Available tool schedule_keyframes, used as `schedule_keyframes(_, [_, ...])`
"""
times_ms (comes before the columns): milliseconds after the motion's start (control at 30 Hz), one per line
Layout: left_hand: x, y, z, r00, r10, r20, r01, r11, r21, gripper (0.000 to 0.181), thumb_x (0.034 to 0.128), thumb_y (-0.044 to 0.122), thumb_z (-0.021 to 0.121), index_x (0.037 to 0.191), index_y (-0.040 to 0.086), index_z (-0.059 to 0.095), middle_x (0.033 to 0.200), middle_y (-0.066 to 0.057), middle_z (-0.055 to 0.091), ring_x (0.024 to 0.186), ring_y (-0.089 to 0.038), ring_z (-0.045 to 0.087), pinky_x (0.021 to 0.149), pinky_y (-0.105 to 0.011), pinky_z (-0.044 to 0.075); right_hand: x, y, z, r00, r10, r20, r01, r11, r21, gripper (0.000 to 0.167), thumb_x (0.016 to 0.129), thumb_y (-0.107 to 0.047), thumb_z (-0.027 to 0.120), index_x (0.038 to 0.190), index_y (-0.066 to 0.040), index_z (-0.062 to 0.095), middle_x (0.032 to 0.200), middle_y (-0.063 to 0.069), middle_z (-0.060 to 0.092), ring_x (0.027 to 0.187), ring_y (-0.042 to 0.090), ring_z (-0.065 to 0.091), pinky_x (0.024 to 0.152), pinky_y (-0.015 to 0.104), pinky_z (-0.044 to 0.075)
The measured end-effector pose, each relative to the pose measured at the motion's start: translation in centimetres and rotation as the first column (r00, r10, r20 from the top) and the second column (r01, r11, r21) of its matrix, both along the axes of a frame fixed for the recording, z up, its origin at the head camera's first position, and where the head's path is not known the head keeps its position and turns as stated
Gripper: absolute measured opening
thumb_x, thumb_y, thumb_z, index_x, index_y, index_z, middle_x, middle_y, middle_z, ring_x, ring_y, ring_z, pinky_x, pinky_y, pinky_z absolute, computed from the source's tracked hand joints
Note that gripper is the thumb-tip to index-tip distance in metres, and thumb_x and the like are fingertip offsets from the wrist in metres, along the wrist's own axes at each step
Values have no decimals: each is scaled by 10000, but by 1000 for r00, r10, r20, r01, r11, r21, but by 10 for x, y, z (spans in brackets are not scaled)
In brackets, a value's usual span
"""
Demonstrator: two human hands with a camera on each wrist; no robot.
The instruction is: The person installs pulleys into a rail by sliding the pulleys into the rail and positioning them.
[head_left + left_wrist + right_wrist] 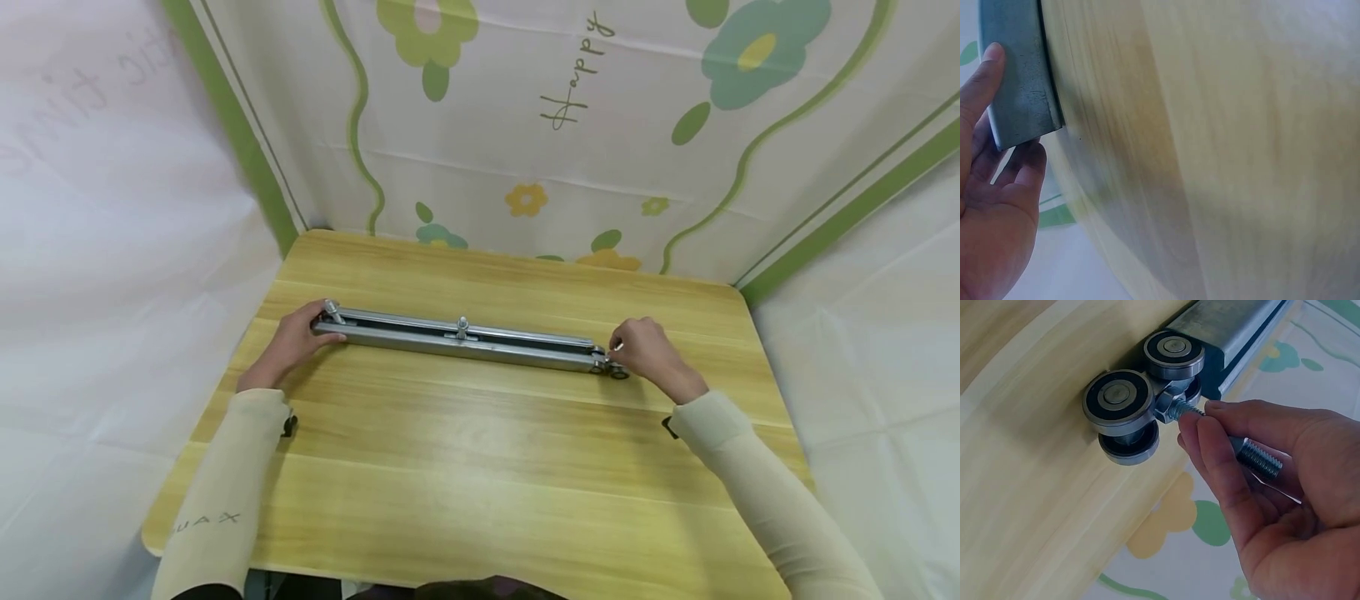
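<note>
A long metal sliding-door rail [420, 340] lies across the table, its slot facing up. My left hand [300, 333] holds the rail's left end; in the left wrist view the thumb presses on the side of the rail [1019, 81], and the fingers curl around its end. At the other end, a roller trolley [1116, 397] sits partly out of the rail, with two wheels inside or at the opening. My right hand [1310, 500] pinches the trolley's threaded bolt [1263, 461] between thumb and fingers. Two more bolts stand up from the slot, one bolt [462, 327] near the middle and another bolt [332, 312] beside my left hand.
The wooden table [465, 483] has rounded corners, and its far edge meets a white curtain [480, 150] printed with flowers. White cloth also hangs at the left and right sides. The rail lies nearer the far edge than the near one.
</note>
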State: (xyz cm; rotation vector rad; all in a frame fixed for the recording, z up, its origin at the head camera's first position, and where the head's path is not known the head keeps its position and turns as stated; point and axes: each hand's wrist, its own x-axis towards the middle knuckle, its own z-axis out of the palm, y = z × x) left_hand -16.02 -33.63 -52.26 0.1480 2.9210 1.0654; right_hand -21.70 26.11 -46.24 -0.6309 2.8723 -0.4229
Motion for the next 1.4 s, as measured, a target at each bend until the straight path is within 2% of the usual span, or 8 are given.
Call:
schedule_keyframes(267, [0,0,0,1000,-5,-12,5,1000,-12,615,940,93,819,1446,-96,526,1407,-365,569,1295,-537,544,1081,-664,441,-2,-8,-1,1000,17,-12,-17,1000,-22,59,893,-18,813,923,32,818,941,193,793,758,285,741,740,493,631])
schedule_keyframes(533, [-1,-1,-2,1000,-9,-26,9,1000,-10,617,936,93,822,1442,-99,526,1428,-367,556,1317,-542,530,1106,-667,425,-2,-20,0,999,31,-7,-32,999,-23,42,895,-29,811,904,12,818,915,161,795,714,219,718,717,458,628])
schedule_keyframes(933, [0,0,-1,999,-12,-40,12,1000,-12,596,934,78,821,1426,-104,538,1427,-365,559,1316,-540,534,1096,-665,435,-5,-38,2,997,70,-39,-70,998,-2,64,882,-30,835,916,22,820,937,169,796,807,305,752,773,491,635])
schedule_keyframes(1233, [0,0,-1,999,-10,-52,10,1000,-10,578,924,65,828,1401,-105,550,1362,-363,596,1259,-532,569,1072,-663,452,-5,-47,3,997,69,-25,-69,997,-20,56,887,-13,815,915,35,815,940,195,790,745,269,746,731,466,643])
schedule_keyframes(1400, [1,1,0,999,-8,-51,7,1000,-11,578,926,64,826,1403,-106,548,1378,-364,587,1280,-536,557,1083,-664,445,-7,-53,2,997,68,-26,-69,997,-32,54,889,-16,813,906,36,814,939,201,790,718,244,744,717,444,646])
